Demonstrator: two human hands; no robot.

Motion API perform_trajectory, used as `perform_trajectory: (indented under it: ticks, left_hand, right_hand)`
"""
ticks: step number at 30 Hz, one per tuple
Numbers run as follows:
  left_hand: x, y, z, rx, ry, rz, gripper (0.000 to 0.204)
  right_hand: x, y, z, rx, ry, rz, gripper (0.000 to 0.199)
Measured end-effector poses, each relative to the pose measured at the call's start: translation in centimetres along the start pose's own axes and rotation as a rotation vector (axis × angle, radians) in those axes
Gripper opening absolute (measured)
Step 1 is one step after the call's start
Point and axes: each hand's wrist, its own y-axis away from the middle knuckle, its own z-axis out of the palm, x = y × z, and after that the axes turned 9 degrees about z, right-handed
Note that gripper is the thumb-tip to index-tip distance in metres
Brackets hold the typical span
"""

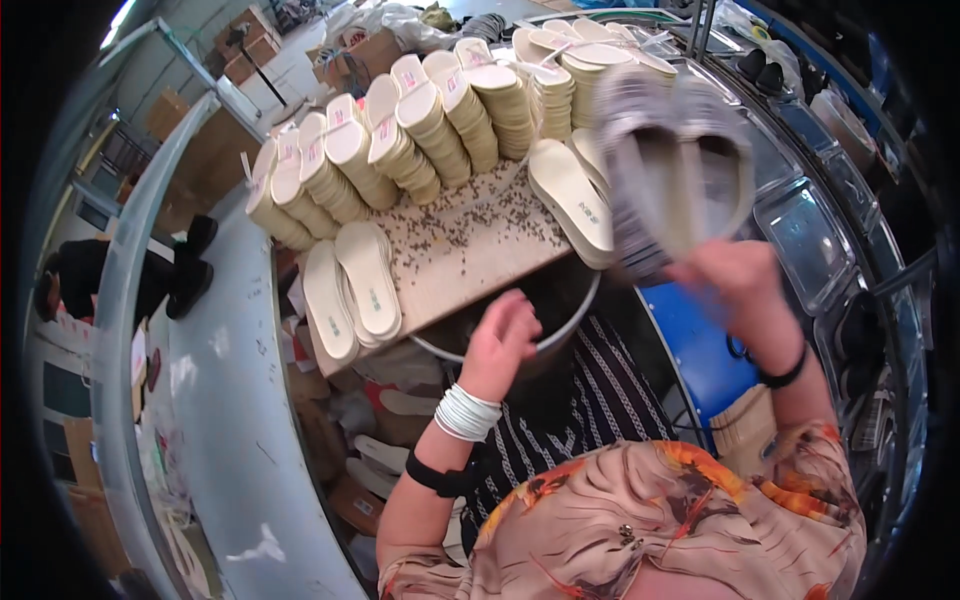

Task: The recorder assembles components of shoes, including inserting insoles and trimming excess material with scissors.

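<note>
A pair of grey slip-on shoes point(640, 200), blurred by motion, is held up at the right by my right hand point(735, 285), which is closed on their near end. My left hand point(503, 340) hovers by the front edge of the wooden board point(470, 265), fingers loosely bent with nothing visible in them. White bands point(467, 414) circle my left wrist. Cream insoles point(370, 280) lie in a small group on the board's left. More insoles point(570, 200) rest on its right, beside the shoes. Many small dark bits point(450, 225) are scattered between.
Tall tied stacks of cream insoles point(400, 130) line the board's back. A rack with clear trays point(805, 235) runs along the right. A blue surface point(700, 345) lies below the shoes. At left stretches a long grey bench point(225, 400); a person in dark clothes point(110, 280) is beyond it.
</note>
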Motion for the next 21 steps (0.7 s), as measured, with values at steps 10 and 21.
perform_trajectory:
  ticks: [10, 21]
  left_hand:
    - [-11.7, -0.6, -8.4, 0.551, -0.493, 0.162, 0.06]
    - [-3.4, -2.8, -6.7, 0.096, -1.138, 0.068, 0.05]
  right_hand:
    - [-13.2, 4.5, 15.1, -0.519, -0.428, -0.064, 0.019]
    - [13.3, 21.3, 5.5, -0.8, 0.591, 1.148, 0.023]
